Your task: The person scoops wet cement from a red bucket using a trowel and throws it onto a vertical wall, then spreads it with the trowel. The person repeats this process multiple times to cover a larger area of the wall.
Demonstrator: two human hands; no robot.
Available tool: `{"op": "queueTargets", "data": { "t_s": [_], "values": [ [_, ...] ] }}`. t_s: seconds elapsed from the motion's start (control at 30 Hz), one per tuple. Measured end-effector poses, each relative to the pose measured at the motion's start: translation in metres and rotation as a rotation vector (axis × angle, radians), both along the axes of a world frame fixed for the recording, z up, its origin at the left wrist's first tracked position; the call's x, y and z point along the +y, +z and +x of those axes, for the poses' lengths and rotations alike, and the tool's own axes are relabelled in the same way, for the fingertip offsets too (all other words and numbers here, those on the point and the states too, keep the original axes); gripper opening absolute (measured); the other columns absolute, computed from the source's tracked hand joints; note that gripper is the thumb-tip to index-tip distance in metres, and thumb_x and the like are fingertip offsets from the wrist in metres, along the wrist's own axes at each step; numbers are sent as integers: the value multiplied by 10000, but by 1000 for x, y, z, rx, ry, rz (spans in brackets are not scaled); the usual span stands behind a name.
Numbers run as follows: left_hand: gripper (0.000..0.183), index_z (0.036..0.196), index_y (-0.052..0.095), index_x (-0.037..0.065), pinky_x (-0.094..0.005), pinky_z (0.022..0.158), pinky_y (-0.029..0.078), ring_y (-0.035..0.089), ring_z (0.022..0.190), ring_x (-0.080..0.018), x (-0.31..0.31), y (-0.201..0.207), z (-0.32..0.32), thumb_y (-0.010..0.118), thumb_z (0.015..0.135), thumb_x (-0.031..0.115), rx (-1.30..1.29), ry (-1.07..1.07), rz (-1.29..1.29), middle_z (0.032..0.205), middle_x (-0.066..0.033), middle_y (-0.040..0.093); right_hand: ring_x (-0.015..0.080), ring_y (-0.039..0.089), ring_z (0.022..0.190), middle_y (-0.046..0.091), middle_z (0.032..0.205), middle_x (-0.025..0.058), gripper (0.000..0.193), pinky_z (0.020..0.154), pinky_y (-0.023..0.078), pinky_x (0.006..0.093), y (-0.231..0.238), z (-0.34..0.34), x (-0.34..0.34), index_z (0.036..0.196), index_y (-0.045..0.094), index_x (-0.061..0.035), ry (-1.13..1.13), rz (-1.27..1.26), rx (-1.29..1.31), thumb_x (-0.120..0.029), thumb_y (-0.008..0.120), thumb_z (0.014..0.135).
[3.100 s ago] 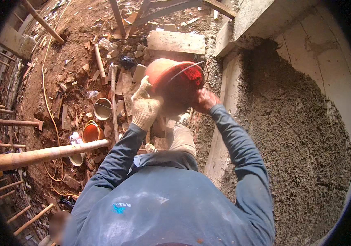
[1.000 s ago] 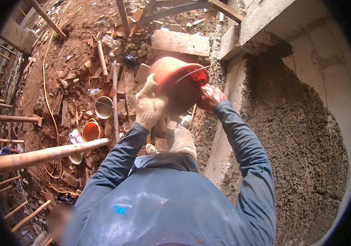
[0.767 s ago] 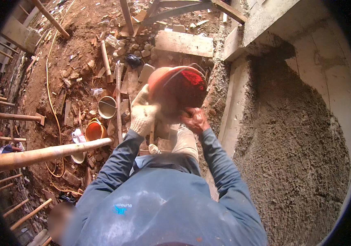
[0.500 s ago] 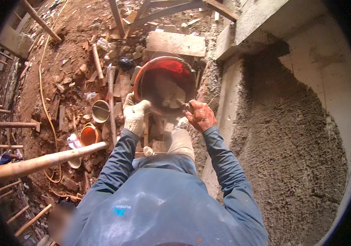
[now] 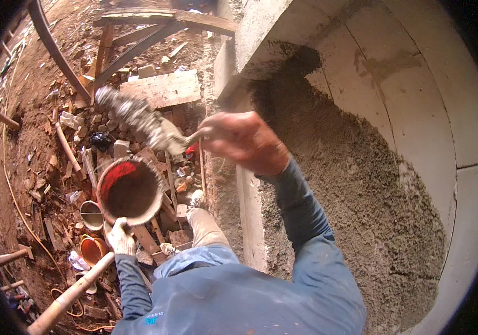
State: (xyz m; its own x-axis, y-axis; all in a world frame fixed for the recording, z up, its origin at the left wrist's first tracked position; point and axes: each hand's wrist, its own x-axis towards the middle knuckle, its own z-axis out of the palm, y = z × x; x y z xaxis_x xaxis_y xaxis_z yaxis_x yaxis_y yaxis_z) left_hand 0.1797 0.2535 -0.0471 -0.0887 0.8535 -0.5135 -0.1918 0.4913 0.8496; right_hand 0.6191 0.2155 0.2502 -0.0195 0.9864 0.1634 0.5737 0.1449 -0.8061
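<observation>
My right hand [image 5: 247,142] is raised in front of the wall and closed round the handle of a trowel [image 5: 176,140]. Wet grey mortar [image 5: 133,115] is heaped along the blade, which points to the far left. Lower on the left, my left hand [image 5: 122,239], in a pale work glove, grips the near rim of a round bucket [image 5: 115,178]. Red shows on the bucket's inner wall, and dark mortar lies inside. The bucket leans toward me, and the fingers under its rim are partly hidden.
Rough mortar [image 5: 356,190] coats part of the wall on my right, beside bare pale panels [image 5: 445,106]. A wooden pole [image 5: 74,293] crosses at lower left. Near the bucket are a small pail [image 5: 91,216] and an orange container [image 5: 92,250]. Planks [image 5: 163,89] and rubble litter the ground.
My right hand has come up from the bucket with a mortar-loaded trowel. The view has swung right, so the bucket and left hand now appear lower and farther left.
</observation>
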Motion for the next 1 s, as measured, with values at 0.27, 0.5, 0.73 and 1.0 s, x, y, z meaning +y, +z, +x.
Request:
{"op": "queueTargets", "data": {
  "t_s": [0.27,0.5,0.73,1.0],
  "values": [
    [524,1170,630,95,-331,705,550,637,783,-210,-4,-80,-123,757,702,-102,89,360,-148,996,-50,689,178,663,623,737,869,81,167,531,563,339,-116,247,-95,977,721,-14,-1354,89,659,-175,765,979],
    [501,1152,620,72,-332,697,547,648,835,-195,-16,-57,-111,678,699,-133,160,269,87,1044,-28,691,132,636,709,722,904,53,121,628,545,301,-32,74,-148,1014,749,-31,-980,162,130,-140,697,1010],
    [756,1482,611,-37,-356,996,562,691,1130,-236,-1,-4,-33,652,733,-135,58,84,272,1285,-101,727,338,707,1162,711,1329,145,511,1028,573,457,-169,-125,-82,1373,684,-113,-8,-425,-387,-188,726,869],
    [745,1542,570,41,-284,744,563,687,884,-124,-28,96,-12,669,812,-70,-17,-337,415,1199,-55,745,325,707,918,641,1012,95,163,790,579,471,-228,-231,-78,970,740,-221,-31,-176,-804,-264,584,947]
  ]
}}
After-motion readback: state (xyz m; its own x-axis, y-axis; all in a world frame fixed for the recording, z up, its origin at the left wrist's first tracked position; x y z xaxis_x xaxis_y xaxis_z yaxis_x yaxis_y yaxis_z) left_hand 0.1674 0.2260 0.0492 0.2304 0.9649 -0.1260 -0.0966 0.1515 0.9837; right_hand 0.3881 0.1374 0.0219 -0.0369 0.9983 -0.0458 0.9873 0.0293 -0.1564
